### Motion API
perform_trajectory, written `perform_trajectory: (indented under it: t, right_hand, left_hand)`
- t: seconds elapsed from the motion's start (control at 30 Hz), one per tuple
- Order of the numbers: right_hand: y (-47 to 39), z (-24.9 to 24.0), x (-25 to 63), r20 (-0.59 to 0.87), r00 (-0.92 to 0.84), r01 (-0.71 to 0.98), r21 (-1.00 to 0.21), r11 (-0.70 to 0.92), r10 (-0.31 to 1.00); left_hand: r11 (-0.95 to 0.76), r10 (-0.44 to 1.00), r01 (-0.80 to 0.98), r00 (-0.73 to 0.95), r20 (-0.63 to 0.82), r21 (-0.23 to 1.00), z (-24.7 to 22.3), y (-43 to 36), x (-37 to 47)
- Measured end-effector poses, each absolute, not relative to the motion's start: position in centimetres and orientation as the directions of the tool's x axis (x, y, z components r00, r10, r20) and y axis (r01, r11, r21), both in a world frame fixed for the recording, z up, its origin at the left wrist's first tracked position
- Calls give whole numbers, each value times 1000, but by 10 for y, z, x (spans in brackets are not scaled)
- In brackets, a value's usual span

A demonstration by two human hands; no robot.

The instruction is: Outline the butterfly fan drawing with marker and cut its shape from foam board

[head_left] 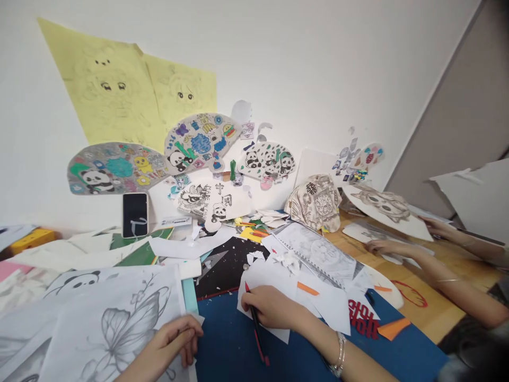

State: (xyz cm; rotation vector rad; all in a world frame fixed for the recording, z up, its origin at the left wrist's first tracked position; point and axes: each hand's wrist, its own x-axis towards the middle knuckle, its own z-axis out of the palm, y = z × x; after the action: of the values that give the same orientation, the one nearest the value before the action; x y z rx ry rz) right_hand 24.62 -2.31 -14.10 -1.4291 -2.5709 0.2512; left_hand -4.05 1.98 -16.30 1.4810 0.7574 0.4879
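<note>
My right hand is closed on a slim black and red pen, its red end pointing up and away above the fingers. This hand lies over a white sheet of paper on the blue mat. On the left, my left hand rests at the right edge of a pencil drawing of a butterfly. Its fingers are loosely bent, and I see nothing in them. Right of my right forearm lies a red cut-out character, near an orange paper strip.
Behind the hands lie paper scraps, a black mat and a spiral sketchbook. A phone leans against the wall. Decorated fans line the wall. At right, another person's hands hold or touch a white painted fan.
</note>
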Motion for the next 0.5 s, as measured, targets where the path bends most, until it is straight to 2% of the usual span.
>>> perform_trajectory:
  t: [0.5]
  right_hand:
    - [-27, -136, 245, 58, -509, 829, -234, 507, 859]
  left_hand:
    - [69, 731, 158, 664, -158, 985, -158, 16, -37]
